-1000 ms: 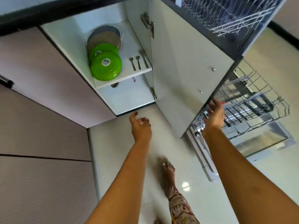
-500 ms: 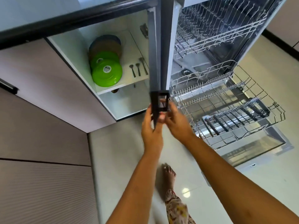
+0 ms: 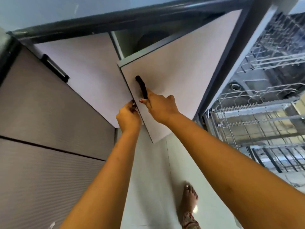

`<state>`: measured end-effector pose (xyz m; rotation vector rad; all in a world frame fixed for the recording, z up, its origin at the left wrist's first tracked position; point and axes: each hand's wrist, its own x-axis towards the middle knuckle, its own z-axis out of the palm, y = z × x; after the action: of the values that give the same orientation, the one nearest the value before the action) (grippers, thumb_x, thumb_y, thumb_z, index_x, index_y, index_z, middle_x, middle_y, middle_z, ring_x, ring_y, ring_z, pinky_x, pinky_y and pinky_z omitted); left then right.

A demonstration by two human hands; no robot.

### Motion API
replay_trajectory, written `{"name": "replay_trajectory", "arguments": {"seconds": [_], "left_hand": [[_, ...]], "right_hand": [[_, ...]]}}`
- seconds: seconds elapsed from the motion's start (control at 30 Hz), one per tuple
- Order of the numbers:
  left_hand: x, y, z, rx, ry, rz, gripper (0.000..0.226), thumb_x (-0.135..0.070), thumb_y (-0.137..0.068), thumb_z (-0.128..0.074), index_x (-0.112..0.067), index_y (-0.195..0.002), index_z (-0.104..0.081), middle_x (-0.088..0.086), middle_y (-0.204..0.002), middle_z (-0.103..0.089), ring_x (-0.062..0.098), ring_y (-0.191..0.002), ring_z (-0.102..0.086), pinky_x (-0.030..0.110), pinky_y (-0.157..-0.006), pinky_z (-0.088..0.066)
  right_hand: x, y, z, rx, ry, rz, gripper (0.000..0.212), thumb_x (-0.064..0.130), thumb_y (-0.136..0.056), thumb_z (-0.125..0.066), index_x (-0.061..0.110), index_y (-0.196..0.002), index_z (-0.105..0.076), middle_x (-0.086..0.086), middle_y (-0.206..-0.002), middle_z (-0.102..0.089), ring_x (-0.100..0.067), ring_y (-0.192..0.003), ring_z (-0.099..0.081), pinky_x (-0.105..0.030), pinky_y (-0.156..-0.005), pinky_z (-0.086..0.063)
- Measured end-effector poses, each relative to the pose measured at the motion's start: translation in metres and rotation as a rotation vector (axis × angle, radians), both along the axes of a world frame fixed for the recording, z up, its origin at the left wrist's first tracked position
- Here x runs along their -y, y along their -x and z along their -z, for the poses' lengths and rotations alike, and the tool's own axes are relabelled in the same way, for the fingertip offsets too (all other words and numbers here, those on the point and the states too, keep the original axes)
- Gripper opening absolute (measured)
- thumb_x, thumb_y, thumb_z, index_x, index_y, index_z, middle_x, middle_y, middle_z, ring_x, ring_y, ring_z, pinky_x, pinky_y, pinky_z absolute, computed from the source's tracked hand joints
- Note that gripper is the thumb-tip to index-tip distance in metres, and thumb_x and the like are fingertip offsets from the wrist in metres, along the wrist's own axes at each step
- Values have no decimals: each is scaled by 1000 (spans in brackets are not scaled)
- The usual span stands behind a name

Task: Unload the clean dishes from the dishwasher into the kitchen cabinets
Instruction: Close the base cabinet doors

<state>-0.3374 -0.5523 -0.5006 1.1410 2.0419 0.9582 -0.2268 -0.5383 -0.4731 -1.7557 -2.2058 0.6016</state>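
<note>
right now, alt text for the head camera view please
Both hands push a cabinet door nearly shut: the right hand by its black handle, the left hand at its edge. The open dishwasher is on the right.

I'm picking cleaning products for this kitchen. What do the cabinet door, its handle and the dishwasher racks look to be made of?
Cabinet door: likely laminated board with a matte pale finish, judging by its flat face and contrasting grey edge band.
Handle: dark bar, metal or plastic; can't tell.
Dishwasher racks: thin wire grid, apparently light-coated or plated metal.
</note>
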Motion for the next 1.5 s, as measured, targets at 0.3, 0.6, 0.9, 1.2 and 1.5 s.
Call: {"name": "replay_trajectory", "arguments": {"seconds": [0.3,0.6,0.9,1.2,1.5], "left_hand": [[-76,12,-2,141,-30,-132,33,-3,-93,-50,-9,-124,-60,8,-118,-66,18,-105,-63,29,-98,-49],[-112,4,-4,261,-130,-154,23,-11,-95,-53,-9,-114,-65,5,-106,-68,19,-99,-64,37,-96,-52],[-120,15,12,442,-206,-3,32,-13,-99,-44,-4,-125,-58,12,-119,-65,22,-111,-62,38,-99,-50],[-107,13,7,647,-88,-100,36,-29,-102,-36,-20,-131,-55,-4,-122,-62,12,-107,-59,19,-86,-49],[-61,2,28,716,177,-136,37,-9,-99,-42,-18,-134,-50,3,-134,-55,25,-122,-53,41,-109,-39]], "right_hand": [[-83,43,11,-113,32,93,32,30,-104,-29,22,-134,-39,13,-60,-38,-13,-59,-43,-39,-98,-31],[-119,57,10,-431,155,272,23,29,-104,-26,24,-87,-41,15,-56,-40,-4,-59,-43,-27,-94,-24],[-129,64,13,-597,202,331,32,36,-104,-19,27,-85,-43,11,-62,-54,-6,-73,-47,-28,-95,-25],[-123,67,5,-248,32,293,27,21,-102,-30,18,-127,-39,0,-98,-63,-25,-95,-61,-40,-96,-37],[-61,31,59,-159,252,231,87,14,-96,-50,44,-146,15,-11,-136,-48,-30,-105,-62,-49,-93,-49]]}}
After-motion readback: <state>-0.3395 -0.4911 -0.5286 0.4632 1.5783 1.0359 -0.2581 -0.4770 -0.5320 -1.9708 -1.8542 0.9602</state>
